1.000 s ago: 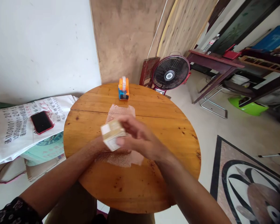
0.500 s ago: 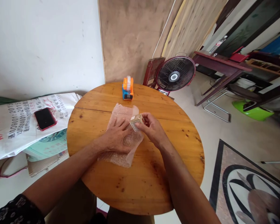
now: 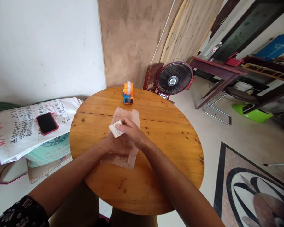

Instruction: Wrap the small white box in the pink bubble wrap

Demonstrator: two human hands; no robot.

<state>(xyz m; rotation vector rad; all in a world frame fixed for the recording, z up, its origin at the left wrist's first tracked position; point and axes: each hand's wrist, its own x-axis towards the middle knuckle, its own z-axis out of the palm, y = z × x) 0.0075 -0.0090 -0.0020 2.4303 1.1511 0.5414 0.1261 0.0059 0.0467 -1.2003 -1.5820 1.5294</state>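
Note:
My right hand [image 3: 133,131] is closed around a small cream box [image 3: 115,128] with a printed face, its thumb lying on that face. The box is held above my left hand [image 3: 118,145], which rests flat on a sheet of bubble wrap [image 3: 119,162]. Most of the left fingers are hidden behind the right hand and the box. The wrap lies on the round wooden table [image 3: 165,138], its right edge turned up as a pale translucent strip.
An orange and blue tape dispenser [image 3: 128,94] stands toward the table's far edge. To the left, a phone [image 3: 47,123] lies on white printed sacks [image 3: 21,121]. A fan [image 3: 174,78] stands behind the table on the right, near a dark red desk [image 3: 217,69].
My right hand has carried the box leftward over my left hand, turning its printed face up. The left hand stays on the bubble wrap. The wrap's right edge now shows as a straight strip.

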